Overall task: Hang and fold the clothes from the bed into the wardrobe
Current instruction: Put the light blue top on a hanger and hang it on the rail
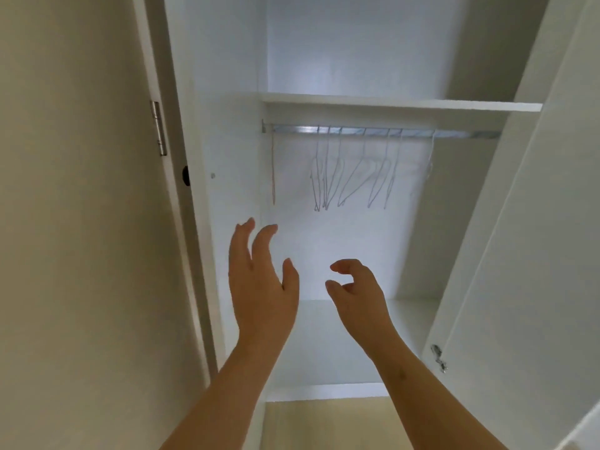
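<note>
A white wardrobe (357,102) stands open in front of me. Under its upper shelf runs a metal rail (373,131) with several thin wire hangers (354,177), all bare. My left hand (263,280) is raised below the hangers with its fingers spread and relaxed, holding nothing. My right hand (357,293) is beside it, slightly lower, with fingers loosely curled and nothing in them. No clothes and no bed are in view.
The left wardrobe door (224,190) and the right door (526,254) are swung open on either side of my arms. A room door frame with a hinge (159,128) is at the left. The wardrobe's lower shelf (406,319) is bare and white.
</note>
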The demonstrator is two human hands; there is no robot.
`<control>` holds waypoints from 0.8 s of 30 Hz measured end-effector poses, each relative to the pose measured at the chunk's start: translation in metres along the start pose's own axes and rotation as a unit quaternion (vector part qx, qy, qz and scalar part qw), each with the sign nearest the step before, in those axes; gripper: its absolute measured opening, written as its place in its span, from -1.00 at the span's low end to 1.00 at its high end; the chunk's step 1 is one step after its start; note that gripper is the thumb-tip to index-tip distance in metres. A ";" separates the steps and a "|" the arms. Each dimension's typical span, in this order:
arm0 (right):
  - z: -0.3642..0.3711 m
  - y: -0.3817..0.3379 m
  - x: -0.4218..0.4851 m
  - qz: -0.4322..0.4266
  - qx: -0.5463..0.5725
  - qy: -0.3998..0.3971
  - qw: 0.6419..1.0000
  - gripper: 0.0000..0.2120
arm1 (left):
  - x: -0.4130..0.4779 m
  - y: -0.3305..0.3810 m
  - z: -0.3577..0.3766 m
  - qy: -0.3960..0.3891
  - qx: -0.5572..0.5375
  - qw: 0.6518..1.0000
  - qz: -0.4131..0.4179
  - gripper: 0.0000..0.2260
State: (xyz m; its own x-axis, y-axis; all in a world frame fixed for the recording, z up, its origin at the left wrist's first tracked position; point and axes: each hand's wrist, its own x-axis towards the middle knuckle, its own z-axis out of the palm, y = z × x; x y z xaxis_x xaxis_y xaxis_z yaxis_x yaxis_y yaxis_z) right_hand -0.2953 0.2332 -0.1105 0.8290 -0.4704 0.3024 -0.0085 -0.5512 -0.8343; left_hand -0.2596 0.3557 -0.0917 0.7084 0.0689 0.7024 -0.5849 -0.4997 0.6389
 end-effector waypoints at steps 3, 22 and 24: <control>-0.037 0.022 -0.026 0.043 -0.032 0.054 0.997 -0.74 | -0.035 0.028 0.033 -0.156 -0.086 0.983 -0.037 -0.68; -0.283 0.113 -0.444 0.391 -0.103 0.500 0.766 -0.79 | -0.410 0.298 0.033 -0.728 -0.293 0.608 0.122 -0.85; -0.289 0.112 -0.500 0.428 -0.109 0.532 0.723 -0.80 | -0.453 0.318 0.009 -0.764 -0.289 0.560 0.138 -0.87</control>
State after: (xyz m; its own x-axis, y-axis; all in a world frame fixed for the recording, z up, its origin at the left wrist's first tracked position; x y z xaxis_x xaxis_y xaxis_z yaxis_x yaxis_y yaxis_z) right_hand -0.8725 0.2081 -0.2221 -0.4296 -0.9030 -0.0021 -0.4476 0.2149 -0.8680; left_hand -0.7632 0.1579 -0.2092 -0.1878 -0.9822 -0.0060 -0.4725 0.0850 0.8772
